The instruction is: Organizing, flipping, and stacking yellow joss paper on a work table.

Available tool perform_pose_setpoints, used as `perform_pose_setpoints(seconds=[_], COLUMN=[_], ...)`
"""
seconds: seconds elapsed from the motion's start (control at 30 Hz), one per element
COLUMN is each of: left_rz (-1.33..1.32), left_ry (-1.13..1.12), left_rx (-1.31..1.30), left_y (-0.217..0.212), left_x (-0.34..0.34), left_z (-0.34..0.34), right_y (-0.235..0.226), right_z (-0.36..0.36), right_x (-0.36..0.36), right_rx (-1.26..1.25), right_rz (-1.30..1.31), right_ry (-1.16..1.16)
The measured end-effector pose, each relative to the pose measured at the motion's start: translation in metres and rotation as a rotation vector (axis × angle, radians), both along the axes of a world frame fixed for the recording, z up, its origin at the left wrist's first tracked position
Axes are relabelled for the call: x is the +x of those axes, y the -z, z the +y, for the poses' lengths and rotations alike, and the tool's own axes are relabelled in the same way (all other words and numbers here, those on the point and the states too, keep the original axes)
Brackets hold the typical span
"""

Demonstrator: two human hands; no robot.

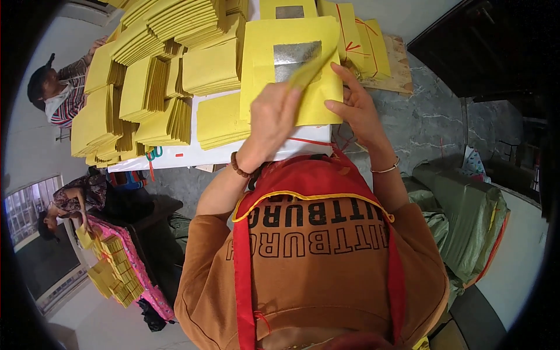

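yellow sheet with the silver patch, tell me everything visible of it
The yellow sheet is matte and paper-like, with a shiny silver rectangle near its middle. It lies at the near edge of the white table, a flap raised across it. The left hand touches that flap; the right hand, the sheet's right edge.

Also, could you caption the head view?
Left hand and right hand at a silver-patched yellow sheet, partly curled, beside yellow stacks.

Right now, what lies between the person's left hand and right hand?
Part of the yellow paper lies between the left hand and the right hand; the head view shows it.
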State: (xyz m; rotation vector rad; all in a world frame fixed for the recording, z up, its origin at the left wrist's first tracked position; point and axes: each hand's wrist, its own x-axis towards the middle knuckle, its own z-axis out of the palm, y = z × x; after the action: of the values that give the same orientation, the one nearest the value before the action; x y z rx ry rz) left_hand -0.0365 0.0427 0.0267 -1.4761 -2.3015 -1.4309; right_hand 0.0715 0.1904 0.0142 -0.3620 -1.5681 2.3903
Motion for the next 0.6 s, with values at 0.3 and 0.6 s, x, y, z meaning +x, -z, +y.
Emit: perform_pose_setpoints(seconds=[0.3,0.6], left_rz=[0.108,0.191], left_ry=[-0.355,-0.414], left_rx=[0.251,0.298], left_y=[-0.042,-0.046], left_x=[-0.051,-0.065], left_z=[-0.02,-0.021], right_y=[0.015,0.013], right_z=[0.006,0.003], right_x=[0.007,0.0], right_rx=[0.12,0.137], right_rz=[-0.143,-0.156], right_ry=[0.059,0.144])
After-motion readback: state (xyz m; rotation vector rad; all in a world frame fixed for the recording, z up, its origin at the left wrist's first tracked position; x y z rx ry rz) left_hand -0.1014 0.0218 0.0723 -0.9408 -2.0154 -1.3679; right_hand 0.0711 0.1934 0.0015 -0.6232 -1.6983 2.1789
